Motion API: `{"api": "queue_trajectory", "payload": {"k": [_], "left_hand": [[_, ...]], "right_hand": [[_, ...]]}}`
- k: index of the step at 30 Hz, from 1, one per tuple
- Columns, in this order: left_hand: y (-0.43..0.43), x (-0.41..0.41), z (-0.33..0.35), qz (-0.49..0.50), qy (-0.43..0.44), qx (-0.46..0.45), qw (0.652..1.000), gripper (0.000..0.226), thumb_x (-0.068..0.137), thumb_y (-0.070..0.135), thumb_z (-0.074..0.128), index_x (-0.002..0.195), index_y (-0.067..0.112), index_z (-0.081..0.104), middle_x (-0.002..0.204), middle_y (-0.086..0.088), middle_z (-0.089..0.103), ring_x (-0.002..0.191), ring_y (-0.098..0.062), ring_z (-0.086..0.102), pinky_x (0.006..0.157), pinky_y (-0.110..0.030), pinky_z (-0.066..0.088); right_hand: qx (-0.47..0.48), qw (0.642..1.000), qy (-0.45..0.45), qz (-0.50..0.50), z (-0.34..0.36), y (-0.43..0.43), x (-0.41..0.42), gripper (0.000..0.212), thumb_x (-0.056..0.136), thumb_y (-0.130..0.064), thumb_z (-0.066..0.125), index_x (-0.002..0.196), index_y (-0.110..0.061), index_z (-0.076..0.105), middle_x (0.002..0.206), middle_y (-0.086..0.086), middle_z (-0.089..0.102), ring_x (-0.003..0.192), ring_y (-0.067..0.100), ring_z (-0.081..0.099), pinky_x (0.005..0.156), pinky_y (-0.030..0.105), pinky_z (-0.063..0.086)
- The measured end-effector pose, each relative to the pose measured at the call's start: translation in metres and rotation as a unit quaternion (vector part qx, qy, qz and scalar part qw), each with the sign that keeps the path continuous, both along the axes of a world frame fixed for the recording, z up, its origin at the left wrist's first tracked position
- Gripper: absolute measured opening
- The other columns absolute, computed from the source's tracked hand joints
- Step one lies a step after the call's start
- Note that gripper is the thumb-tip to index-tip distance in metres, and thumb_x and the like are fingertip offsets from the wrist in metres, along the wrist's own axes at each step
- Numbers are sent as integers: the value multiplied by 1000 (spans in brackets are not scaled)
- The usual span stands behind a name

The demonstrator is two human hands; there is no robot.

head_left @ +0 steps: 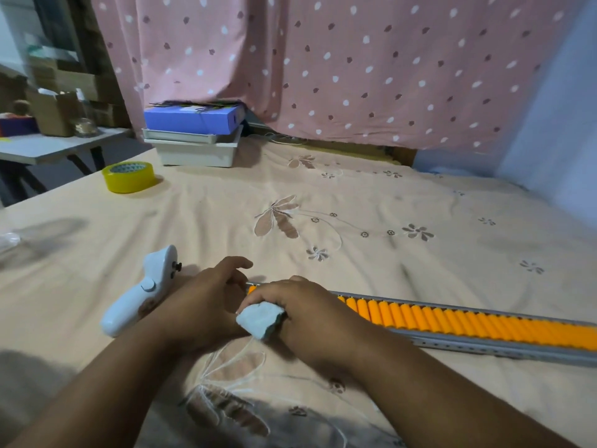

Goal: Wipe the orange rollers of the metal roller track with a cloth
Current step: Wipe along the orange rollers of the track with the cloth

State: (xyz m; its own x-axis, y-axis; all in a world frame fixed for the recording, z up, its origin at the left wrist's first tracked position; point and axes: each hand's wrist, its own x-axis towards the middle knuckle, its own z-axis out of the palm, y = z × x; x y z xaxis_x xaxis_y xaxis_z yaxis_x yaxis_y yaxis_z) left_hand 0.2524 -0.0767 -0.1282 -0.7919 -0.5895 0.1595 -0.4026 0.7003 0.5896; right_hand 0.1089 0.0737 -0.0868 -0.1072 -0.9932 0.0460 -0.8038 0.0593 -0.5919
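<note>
A long metal roller track lies on the peach cloth-covered table and runs from the middle to the right edge, filled with orange rollers. My right hand is shut on a bunched pale blue cloth and presses down over the track's left end, hiding the rollers there. My left hand rests flat on the table beside that left end, its fingers touching the end of the track.
A white handheld controller lies just left of my left hand. A yellow tape roll sits at the far left. Stacked white trays with a blue box stand at the back by the pink curtain.
</note>
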Motion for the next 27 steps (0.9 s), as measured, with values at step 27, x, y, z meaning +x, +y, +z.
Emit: {"api": "queue_trajectory", "payload": {"k": [27], "left_hand": [[71,-106,58,-114,-169,-55,977,100,58,87,48,145,39,39,148,15,44,135,-9,41,111,-27,34]], "right_hand": [[-65,969,21,-239,31,69,-188,28,87,-14,76,108,-29,65,114,-6,67,100,12,63,81,30,53]]}}
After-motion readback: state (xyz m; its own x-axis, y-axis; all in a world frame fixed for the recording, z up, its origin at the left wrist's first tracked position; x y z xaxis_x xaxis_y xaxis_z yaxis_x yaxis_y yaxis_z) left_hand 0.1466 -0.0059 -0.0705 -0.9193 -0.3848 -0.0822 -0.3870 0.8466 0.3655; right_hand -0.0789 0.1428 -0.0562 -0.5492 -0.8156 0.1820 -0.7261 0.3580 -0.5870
